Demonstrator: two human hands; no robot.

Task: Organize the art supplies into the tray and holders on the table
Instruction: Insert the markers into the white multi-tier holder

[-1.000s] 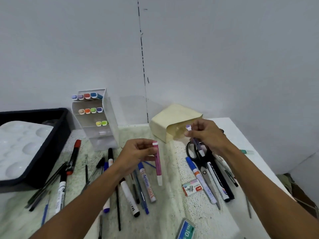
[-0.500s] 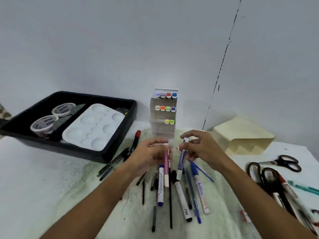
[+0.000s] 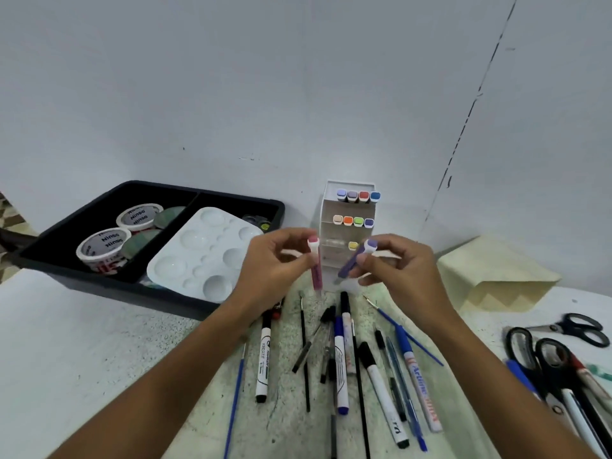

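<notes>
While both hands hovered just in front of the holder, the main risk was a fumble: each marker was pinched only near its cap end, so pushing one into a slot could, I judged, let it pivot or slip down among the loose pens (image 3: 341,356) on the counter (image 3: 82,326). A marker shoved in crooked might also tip the light, narrow holder backward, or nudge out its neighbours.

At the far left sat the black plastic two-compartment tray (image 3: 99,283). Its left compartment held two white tape rolls (image 3: 122,233) and what looked like greenish round lids; its right compartment held a white plastic paint palette with round wells (image 3: 205,260), with a small dark item behind it that I could not identify.

The left hand (image 3: 271,266) had its grip closed around a pink marker with a white collar (image 3: 315,263), held nearly upright, cap up. Behind it, between the hands, stood the white tiered marker holder (image 3: 351,207): four caps in the top row, four in the middle, and one yellow cap visible in the lowest row, the rest hidden by the hands. The right hand (image 3: 394,270) pinched a purple marker (image 3: 357,258), tilted with its cap toward the holder.

Farther right lay a cream fabric pouch (image 3: 496,276) on its side, contents not visible, and near it scissors (image 3: 576,329) and more pens, not yet sorted.
</notes>
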